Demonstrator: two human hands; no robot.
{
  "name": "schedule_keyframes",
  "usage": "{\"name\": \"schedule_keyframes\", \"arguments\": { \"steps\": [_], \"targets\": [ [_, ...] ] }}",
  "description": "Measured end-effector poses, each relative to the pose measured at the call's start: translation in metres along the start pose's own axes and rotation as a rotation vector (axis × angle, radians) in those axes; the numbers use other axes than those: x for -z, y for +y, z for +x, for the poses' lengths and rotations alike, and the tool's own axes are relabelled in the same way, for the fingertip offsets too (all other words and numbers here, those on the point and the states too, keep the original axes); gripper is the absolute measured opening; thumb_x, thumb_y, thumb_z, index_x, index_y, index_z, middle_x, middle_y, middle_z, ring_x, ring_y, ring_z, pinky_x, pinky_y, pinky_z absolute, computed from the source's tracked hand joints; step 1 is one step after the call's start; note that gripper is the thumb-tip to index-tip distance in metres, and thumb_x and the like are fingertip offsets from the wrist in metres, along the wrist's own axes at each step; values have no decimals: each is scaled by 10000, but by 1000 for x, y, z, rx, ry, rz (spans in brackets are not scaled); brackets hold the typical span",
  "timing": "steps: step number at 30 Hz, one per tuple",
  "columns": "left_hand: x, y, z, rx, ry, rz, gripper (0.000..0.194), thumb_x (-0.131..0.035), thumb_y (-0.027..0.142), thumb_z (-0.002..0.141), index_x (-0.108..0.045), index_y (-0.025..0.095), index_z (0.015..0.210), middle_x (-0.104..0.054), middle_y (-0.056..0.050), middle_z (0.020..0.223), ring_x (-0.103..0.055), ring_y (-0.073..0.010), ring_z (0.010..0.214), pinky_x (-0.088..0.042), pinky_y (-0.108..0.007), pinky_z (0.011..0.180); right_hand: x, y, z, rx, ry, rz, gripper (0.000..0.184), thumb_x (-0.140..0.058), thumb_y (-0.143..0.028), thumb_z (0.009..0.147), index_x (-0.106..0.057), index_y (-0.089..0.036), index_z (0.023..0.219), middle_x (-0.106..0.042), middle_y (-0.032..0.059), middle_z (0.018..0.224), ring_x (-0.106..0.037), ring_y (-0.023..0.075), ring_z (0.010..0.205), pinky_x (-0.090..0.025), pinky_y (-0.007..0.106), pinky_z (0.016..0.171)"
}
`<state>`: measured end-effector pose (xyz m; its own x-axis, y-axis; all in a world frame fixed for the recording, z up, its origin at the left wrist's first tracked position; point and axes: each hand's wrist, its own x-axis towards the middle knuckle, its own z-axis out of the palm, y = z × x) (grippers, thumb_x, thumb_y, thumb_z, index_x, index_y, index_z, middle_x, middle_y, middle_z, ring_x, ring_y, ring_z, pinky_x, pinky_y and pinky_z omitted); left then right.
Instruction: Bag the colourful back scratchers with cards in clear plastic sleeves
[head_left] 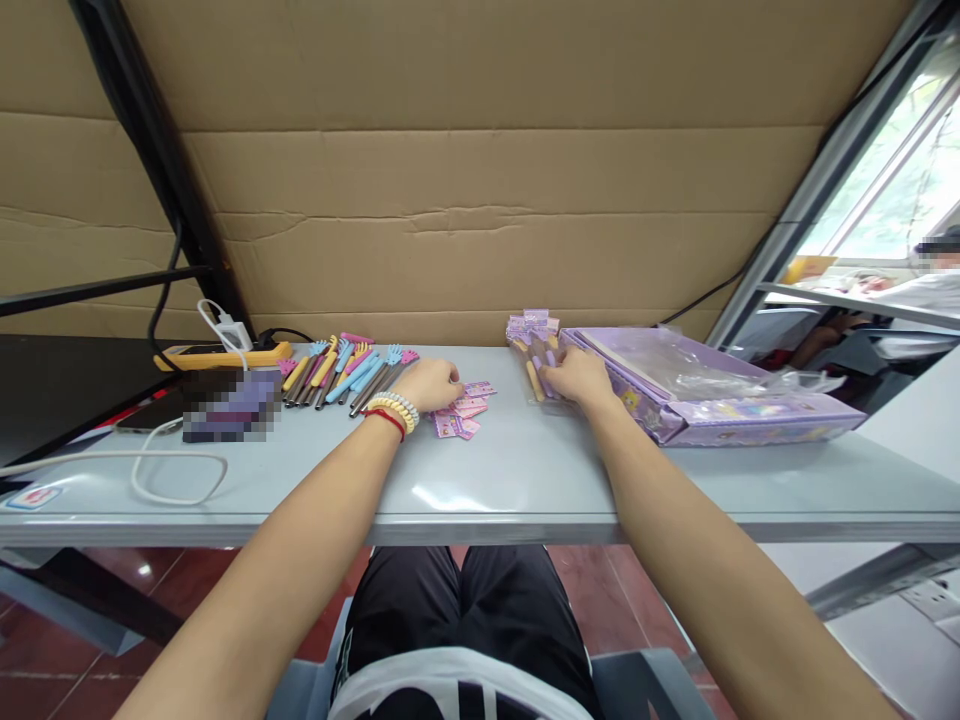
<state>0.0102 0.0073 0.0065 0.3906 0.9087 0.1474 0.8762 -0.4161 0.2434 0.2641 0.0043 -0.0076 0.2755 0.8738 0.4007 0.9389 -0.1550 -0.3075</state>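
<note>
- Left hand (429,385) is curled over the little pink cards (466,408) on the desk (517,475), can't tell if the fingers are clamped
- Right hand (583,376)'s at the clear-wrapped sticks (532,368) beside the purple box (757,418), grip's unclear too

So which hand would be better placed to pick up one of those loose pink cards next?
Probably the left hand: it is already right at the pink cards. The right hand is farther off, at the packaged items beside the purple box.
</note>
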Motion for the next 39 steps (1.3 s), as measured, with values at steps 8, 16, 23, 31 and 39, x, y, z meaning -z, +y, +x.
{"name": "schedule_keyframes", "arguments": {
  "steps": [8,16,23,31,39],
  "targets": [
    [-3,0,0,-143,-31,11,347,-493,360,782,-677,192,1024,-702,-63,1050,-636,-203,959,-474,-258,815,8,-15,-4,82,265,185,274,-515,-374,792,-642,-139,854,-629,141,965,-536,265,957,-391,378,870],
    [-4,1,0,-146,-67,21,377,-505,388,784,-669,197,1064,-691,-72,1096,-624,-218,1007,-466,-268,834,15,-26,-14,253,50,321,118,-530,-218,735,-618,-148,698,-656,41,733,-553,156,704,-389,246,678],
    [-3,3,-1,-130,-117,47,398,-505,409,783,-660,196,1082,-689,-72,1087,-631,-220,974,-474,-272,803,12,-39,-25,389,-178,347,143,-543,-251,742,-622,-149,681,-611,7,622,-505,117,581,-343,223,560],
    [-2,2,-2,-127,-131,44,400,-505,416,778,-660,193,1071,-688,-82,1078,-629,-218,968,-470,-270,811,10,-47,-31,481,-300,262,145,-541,-247,766,-644,-153,729,-618,9,660,-503,116,612,-322,220,555],
    [-2,-1,0,-19,-17,88,476,-489,410,784,-620,165,1171,-612,-123,1235,-558,-247,1143,-434,-292,940,9,-47,-30,487,-363,226,152,-550,-272,783,-645,-155,766,-630,14,692,-519,123,635,-330,223,568]
  ]
}}
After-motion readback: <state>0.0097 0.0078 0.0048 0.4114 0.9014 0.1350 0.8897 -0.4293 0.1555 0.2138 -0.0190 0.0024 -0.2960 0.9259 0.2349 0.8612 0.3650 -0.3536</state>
